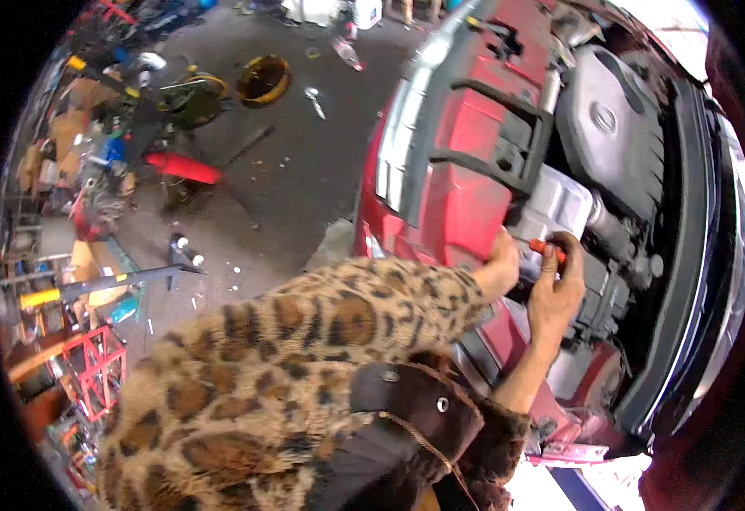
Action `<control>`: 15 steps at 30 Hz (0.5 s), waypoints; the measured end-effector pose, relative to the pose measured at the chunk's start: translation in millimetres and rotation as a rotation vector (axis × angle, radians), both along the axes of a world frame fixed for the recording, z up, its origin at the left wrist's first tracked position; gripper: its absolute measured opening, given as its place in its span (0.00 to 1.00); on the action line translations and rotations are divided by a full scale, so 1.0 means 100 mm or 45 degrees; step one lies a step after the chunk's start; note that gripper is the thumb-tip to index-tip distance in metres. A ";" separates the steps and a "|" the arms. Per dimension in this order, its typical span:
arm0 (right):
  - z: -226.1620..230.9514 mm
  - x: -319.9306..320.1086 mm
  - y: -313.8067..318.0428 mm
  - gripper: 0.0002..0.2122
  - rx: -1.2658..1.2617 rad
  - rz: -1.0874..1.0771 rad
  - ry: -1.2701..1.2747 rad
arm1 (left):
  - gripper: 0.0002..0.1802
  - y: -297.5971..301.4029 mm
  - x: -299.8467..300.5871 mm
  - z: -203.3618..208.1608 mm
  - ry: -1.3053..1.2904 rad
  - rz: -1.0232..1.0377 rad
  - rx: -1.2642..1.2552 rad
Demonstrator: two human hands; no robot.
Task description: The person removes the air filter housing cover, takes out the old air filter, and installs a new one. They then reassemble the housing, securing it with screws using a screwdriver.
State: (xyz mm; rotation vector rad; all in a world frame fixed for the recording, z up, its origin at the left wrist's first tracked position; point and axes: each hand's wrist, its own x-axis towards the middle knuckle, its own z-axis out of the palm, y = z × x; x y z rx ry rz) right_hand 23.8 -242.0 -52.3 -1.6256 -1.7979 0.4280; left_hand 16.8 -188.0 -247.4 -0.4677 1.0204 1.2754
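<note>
I am leaning over the open engine bay of a red car. My right hand is closed, thumb and fingers pinching a small orange-red piece, possibly a tool handle; its far end cannot be made out. Just left of it, my left hand reaches down at the inner edge of the red front panel. Its fingertips are hidden, so what they touch does not show. Beyond both hands lies a pale grey plastic box. A leopard-print sleeve covers my left arm.
A grey engine cover fills the bay's far part, with a black frame nearer the front. On the floor are a yellow-rimmed basin, a red elongated object and a clear bottle. Tools and boxes crowd the left side near a red metal frame.
</note>
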 end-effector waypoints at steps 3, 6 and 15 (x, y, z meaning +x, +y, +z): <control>0.02 -0.14 0.11 0.14 0.083 -0.114 -0.120 | 0.16 -0.09 -0.06 0.27 0.042 -0.166 0.029; 0.03 -0.19 0.25 0.16 0.100 -0.292 -0.602 | 0.13 -0.17 -0.12 0.61 0.107 -0.380 0.105; 0.23 -0.20 0.34 0.16 -0.142 -0.024 -0.600 | 0.09 -0.29 -0.75 1.20 0.507 -0.943 0.557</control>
